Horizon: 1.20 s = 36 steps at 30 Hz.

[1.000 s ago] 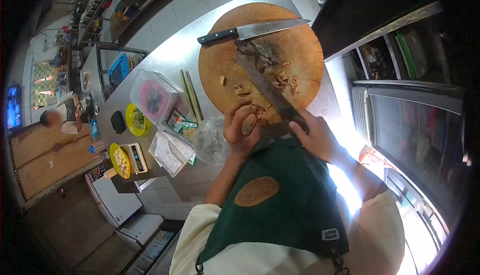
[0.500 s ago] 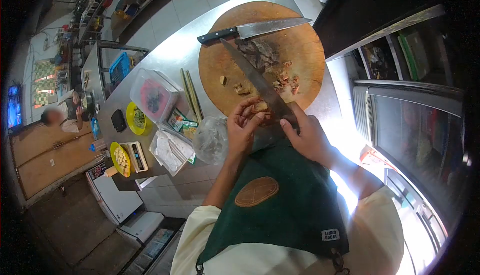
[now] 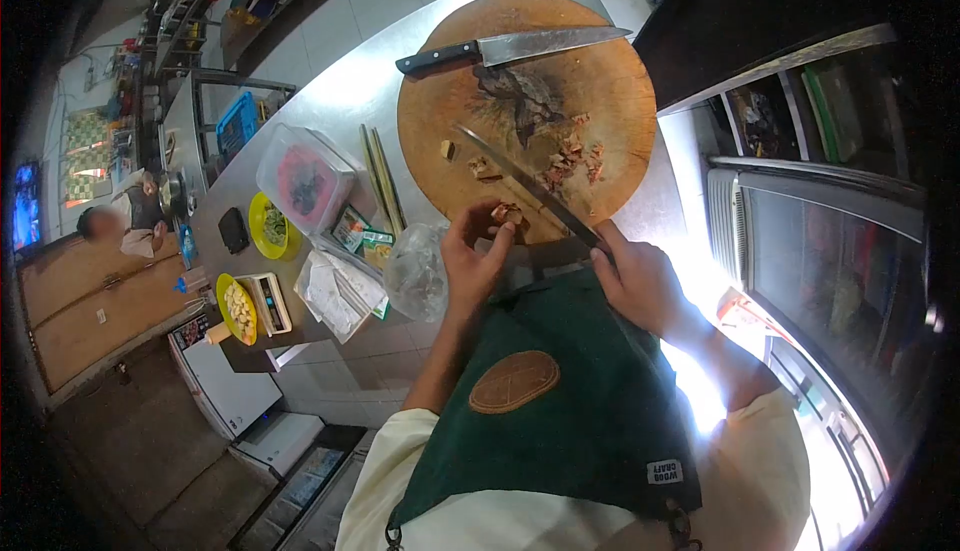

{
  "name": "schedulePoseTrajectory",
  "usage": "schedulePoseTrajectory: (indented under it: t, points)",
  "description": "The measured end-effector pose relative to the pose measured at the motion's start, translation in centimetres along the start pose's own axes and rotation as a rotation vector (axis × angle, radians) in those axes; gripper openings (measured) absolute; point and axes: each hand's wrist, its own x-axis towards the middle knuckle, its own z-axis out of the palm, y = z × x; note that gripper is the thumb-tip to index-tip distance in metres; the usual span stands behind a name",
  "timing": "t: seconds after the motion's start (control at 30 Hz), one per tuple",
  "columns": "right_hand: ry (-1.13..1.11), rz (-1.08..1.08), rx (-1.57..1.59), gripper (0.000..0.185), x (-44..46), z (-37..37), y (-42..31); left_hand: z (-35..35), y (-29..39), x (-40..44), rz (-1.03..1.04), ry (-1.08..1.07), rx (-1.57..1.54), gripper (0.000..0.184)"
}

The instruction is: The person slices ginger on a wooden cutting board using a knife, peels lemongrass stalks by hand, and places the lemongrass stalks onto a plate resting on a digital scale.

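My right hand (image 3: pixel 637 283) is closed round the handle end of a long kitchen knife (image 3: pixel 528 183). Its blade slants up and left over the near part of a round wooden chopping board (image 3: pixel 620 101). At the board's near edge, my left hand (image 3: pixel 474 256) pinches a small reddish-brown piece of food (image 3: pixel 507 213), of a kind I cannot make out. Chopped reddish-brown bits (image 3: pixel 575 159) lie right of the blade. A small tan chunk (image 3: pixel 447 150) and a cut piece (image 3: pixel 484 168) rest left of it. A second knife (image 3: pixel 540 46), with a black handle, lies across the board's far side.
Left of the board are green stalks (image 3: pixel 381 179), a clear plastic bag (image 3: pixel 418 273) and a lidded plastic tub (image 3: pixel 308 173). Farther left stand a yellow bowl of greens (image 3: pixel 272 233) and a yellow dish of pale pieces (image 3: pixel 238 306) by a scale (image 3: pixel 272 303). Another person (image 3: pixel 135 213) is far left.
The knife has dropped lower, its blade now seen more edge-on. My left hand has drawn slightly left with the food piece, away from the blade.
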Motion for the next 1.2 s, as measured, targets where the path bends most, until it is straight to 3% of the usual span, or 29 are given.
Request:
schedulePoseTrajectory:
  t: [0.07, 0.13, 0.23, 0.37, 0.43, 0.57, 0.67, 0.97, 1.2]
  points:
    - [-0.041, 0.023, -0.050, 0.026, -0.7, -0.1, 0.2, -0.6, -0.6, -0.1, 0.026, 0.017, 0.123, 0.028]
    - [-0.055, -0.024, -0.190, 0.021, -1.4, 0.0, 0.8, -0.7, -0.7, 0.0, 0.209, 0.060, 0.362, 0.025]
    - [-0.079, -0.043, -0.218, 0.020, -1.9, -0.2, 1.2, -0.6, 0.2, 0.1, 0.271, 0.093, 0.436, 0.024]
    - [-0.107, -0.039, -0.270, 0.018, -2.2, -0.2, 1.5, -0.2, 0.5, 0.1, 0.289, 0.084, 0.386, 0.023]
    - [-0.093, -0.051, -0.313, 0.015, -2.4, -0.3, 1.5, 0.2, 0.4, -0.1, 0.165, 0.081, 0.185, 0.024]
    - [-0.066, -0.072, -0.309, 0.015, -2.5, -1.2, 0.5, 0.6, 0.5, -0.1, 0.151, 0.102, 0.182, 0.023]
    - [-0.065, -0.082, -0.313, 0.015, -2.8, -1.5, 0.4, 0.5, -0.2, 0.1, 0.319, 0.126, 0.339, 0.024]
    - [-0.028, -0.124, -0.567, 0.044, -4.6, -1.4, 0.2, 1.6, -0.2, 0.1, 0.522, 0.246, 0.483, 0.016]
    - [0.100, -0.201, -0.669, 0.022, -5.3, -2.0, -0.7, 2.3, -0.4, 0.0, 0.459, 0.299, 0.439, 0.015]
